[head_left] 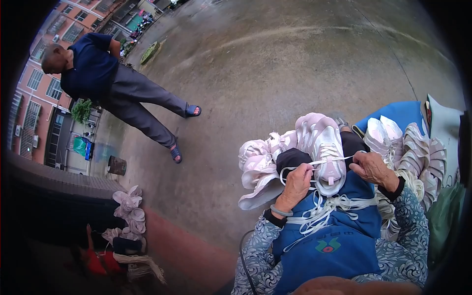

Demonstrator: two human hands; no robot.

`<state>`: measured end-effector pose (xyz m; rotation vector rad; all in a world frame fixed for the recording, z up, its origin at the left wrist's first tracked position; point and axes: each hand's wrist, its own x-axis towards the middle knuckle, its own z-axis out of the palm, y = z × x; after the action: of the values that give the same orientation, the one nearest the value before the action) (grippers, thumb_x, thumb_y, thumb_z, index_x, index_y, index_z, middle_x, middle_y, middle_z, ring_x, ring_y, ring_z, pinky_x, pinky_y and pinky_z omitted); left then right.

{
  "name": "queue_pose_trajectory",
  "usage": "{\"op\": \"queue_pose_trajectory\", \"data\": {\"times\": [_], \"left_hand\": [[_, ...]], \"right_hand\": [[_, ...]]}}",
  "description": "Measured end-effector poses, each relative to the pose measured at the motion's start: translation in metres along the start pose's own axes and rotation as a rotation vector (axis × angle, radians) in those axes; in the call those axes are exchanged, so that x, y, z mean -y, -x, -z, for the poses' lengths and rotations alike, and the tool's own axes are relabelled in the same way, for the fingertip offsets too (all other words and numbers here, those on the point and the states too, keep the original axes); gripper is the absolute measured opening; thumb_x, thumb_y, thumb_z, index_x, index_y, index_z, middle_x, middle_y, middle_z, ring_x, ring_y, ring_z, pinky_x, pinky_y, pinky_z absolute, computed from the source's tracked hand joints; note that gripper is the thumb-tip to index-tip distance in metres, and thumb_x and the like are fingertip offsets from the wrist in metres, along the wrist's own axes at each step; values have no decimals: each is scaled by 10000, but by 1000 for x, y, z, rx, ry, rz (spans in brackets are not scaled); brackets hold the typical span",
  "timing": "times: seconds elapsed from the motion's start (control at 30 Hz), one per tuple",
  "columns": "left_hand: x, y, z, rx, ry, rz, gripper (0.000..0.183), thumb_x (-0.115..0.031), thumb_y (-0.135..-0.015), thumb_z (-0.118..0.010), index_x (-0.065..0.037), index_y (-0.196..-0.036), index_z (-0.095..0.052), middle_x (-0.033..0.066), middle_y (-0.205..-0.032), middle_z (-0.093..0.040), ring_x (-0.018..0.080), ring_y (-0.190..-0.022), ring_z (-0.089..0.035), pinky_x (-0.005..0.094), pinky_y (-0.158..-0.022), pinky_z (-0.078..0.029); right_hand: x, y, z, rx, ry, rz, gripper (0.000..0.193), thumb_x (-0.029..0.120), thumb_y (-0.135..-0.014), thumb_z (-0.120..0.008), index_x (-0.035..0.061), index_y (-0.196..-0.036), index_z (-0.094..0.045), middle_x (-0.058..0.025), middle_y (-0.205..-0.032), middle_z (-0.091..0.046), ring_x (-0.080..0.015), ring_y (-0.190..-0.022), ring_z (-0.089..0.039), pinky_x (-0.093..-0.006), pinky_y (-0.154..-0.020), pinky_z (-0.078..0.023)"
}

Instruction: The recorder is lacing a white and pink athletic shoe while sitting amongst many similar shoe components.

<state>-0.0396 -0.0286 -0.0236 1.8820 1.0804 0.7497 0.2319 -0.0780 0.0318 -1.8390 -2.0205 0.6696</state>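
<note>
A white and pale pink sneaker [330, 169] rests on my lap, its heel toward me. My left hand [293, 189] is closed beside its left edge, pinching a white shoelace [322, 161] that loops out to the left. On the other side my right hand [374, 170] grips the lace too, drawn out across the tongue. More pale shoe uppers [309, 127] stand in a row just beyond this one. Over my blue apron [324, 255] lies a bundle of loose white laces [319, 215], close to the heel. The fingertips partly hide the lace ends.
Stacked pale pink shoe parts [258, 169] sit left of my knees; more sneakers and uppers [415, 152] stand at right by a blue cloth [393, 113]. A person [96, 69] in dark clothes stands at far left. Another person in red [101, 260] sits lower left near more uppers [130, 211].
</note>
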Motion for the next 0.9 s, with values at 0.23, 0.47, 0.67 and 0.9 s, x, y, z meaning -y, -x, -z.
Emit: {"op": "queue_pose_trajectory", "data": {"times": [0.23,0.47,0.67,0.9], "left_hand": [[-3,7,-2,86,-142,55,137,-126,-896,-530,-2,-938,-573,178,-786,-620,304,-701,-621,364,-638,-476],[-5,10,-3,92,-68,33,168,-128,-888,-533,-1,-955,-621,182,-822,-633,340,-771,-627,362,-687,-484],[1,-3,0,76,-389,-132,161,-116,-867,-534,-10,-911,-646,180,-875,-625,340,-828,-607,388,-740,-483],[-22,-16,5,14,-340,-83,135,-107,-859,-548,-4,-890,-631,187,-1024,-601,359,-934,-586,394,-806,-465]], "right_hand": [[-9,10,-8,149,-25,158,213,247,-835,-601,35,-828,-583,-171,-705,-612,-379,-694,-608,-442,-612,-476],[-7,12,-12,133,-131,112,156,160,-807,-516,18,-830,-578,-199,-784,-596,-380,-743,-588,-438,-665,-466],[-19,-3,-34,-140,-205,256,106,45,-809,-569,14,-896,-516,-165,-843,-525,-348,-782,-529,-395,-695,-431],[-3,-3,-28,61,-288,137,128,107,-821,-527,-14,-831,-569,-185,-814,-549,-351,-793,-558,-385,-734,-449]]}}
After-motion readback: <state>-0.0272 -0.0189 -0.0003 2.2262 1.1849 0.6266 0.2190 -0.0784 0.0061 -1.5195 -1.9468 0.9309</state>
